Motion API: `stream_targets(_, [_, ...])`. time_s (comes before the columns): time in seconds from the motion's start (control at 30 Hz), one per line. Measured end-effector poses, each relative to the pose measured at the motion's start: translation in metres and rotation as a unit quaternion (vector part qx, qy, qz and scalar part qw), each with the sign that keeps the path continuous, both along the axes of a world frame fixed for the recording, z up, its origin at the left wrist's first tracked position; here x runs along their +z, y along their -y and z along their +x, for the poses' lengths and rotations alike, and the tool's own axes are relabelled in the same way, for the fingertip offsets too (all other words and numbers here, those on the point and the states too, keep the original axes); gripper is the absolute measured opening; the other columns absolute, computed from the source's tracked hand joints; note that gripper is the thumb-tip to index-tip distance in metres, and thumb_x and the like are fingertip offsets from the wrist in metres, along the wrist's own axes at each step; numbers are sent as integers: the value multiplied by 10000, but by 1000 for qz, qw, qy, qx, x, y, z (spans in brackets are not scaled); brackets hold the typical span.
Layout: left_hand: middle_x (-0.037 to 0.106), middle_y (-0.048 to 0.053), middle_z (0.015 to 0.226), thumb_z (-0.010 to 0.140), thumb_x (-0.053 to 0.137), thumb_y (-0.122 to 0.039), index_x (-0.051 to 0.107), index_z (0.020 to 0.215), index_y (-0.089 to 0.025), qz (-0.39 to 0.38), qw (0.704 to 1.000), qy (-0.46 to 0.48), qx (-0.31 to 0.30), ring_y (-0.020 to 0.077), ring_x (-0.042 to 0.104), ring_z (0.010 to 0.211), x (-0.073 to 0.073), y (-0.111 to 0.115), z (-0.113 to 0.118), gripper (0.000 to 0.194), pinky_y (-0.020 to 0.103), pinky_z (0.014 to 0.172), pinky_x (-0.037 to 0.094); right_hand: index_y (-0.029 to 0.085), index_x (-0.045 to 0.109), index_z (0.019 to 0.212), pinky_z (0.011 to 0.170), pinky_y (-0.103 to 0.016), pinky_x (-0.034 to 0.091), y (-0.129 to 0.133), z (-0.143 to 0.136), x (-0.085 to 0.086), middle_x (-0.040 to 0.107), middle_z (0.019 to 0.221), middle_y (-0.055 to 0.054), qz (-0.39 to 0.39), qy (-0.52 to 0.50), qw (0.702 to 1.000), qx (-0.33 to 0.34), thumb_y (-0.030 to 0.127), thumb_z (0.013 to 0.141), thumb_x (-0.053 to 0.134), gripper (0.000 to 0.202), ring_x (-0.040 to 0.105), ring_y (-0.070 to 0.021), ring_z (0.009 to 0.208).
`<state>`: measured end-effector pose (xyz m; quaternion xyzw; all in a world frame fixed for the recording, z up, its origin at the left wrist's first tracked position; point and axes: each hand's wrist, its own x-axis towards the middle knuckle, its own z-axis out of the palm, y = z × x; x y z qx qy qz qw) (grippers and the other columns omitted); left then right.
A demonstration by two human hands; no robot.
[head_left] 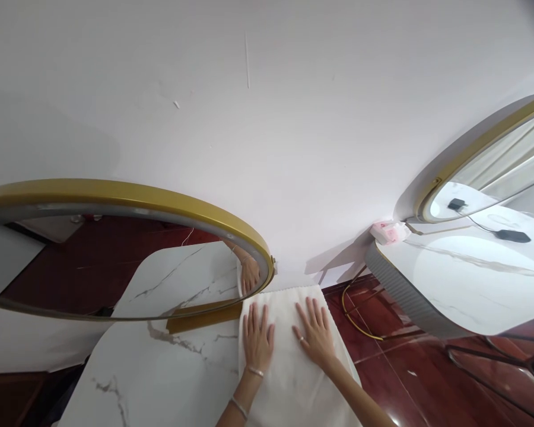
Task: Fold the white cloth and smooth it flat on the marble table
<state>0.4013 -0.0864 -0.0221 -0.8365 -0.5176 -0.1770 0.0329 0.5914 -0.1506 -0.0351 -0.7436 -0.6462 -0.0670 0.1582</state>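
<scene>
A white cloth lies spread over the right end of a white marble-patterned table, reaching back to the wall. My left hand rests flat on the cloth near its left edge, fingers stretched toward the wall; bracelets circle that wrist and forearm. On the right side of the same cloth, my right hand presses palm down with its fingers spread, a ring on one finger. Neither hand grips anything. A round gold-framed mirror stands on the table just left of the cloth and reflects part of a hand.
To the right stands a second marble-patterned table with a fluted edge, bearing a pink-and-white tissue pack and another gold-framed mirror. A dark red tiled floor separates the tables. A plain white wall rises behind.
</scene>
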Motion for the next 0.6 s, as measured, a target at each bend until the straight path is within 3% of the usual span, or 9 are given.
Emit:
stream_targets(0.1, [328, 82, 1518, 921, 394, -253, 312, 1449, -307, -13, 1000, -14, 6, 297, 237, 1417, -2, 1, 10, 537, 538, 1139, 216, 321, 229, 1483, 1119, -548, 144, 2, 0, 1, 166, 1566, -83, -5, -3, 1000, 6, 508, 908, 407, 630, 124, -329, 1434])
stream_targets(0.23, [436, 161, 1436, 903, 437, -253, 431, 1399, -264, -82, 996, -33, 19, 398, 372, 1329, 17, -39, 45, 496, 657, 1060, 242, 311, 333, 1450, 1118, -541, 140, -45, 13, 7, 215, 1554, -90, -32, -12, 999, 10, 488, 914, 403, 569, 133, -332, 1431])
stream_targets(0.33, [500, 213, 1366, 888, 507, -374, 489, 1365, -189, -137, 990, -21, 18, 425, 464, 1244, 35, -83, 66, 512, 621, 1005, 336, 296, 390, 1422, 1117, -521, 167, -89, 29, 14, 278, 1532, -91, -62, -28, 998, 8, 471, 904, 439, 548, 192, -323, 1416])
stream_targets(0.43, [511, 194, 1363, 910, 471, -398, 478, 1369, -153, -137, 991, -8, 5, 379, 462, 1259, 46, -108, 70, 520, 530, 1035, 354, 180, 409, 1410, 1096, -529, 217, -111, 43, 20, 337, 1488, -163, -66, -37, 997, -21, 452, 909, 428, 570, 258, -341, 1382])
stream_targets(0.5, [497, 184, 1380, 935, 419, -377, 459, 1380, -146, -127, 992, -1, 0, 355, 439, 1286, 48, -101, 63, 503, 505, 1063, 332, 121, 427, 1386, 1080, -512, 259, -104, 46, 23, 407, 1430, -195, -57, -39, 997, -32, 379, 934, 370, 524, 324, -330, 1341])
stream_targets(0.6, [409, 158, 1458, 916, 454, -398, 447, 1391, -201, -111, 994, 2, -20, 342, 359, 1350, 42, -51, 42, 515, 506, 1096, 292, 167, 427, 1389, 1080, -445, 293, -61, 39, 23, 472, 1393, -139, -46, -41, 998, -16, 308, 951, 306, 475, 378, -265, 1311])
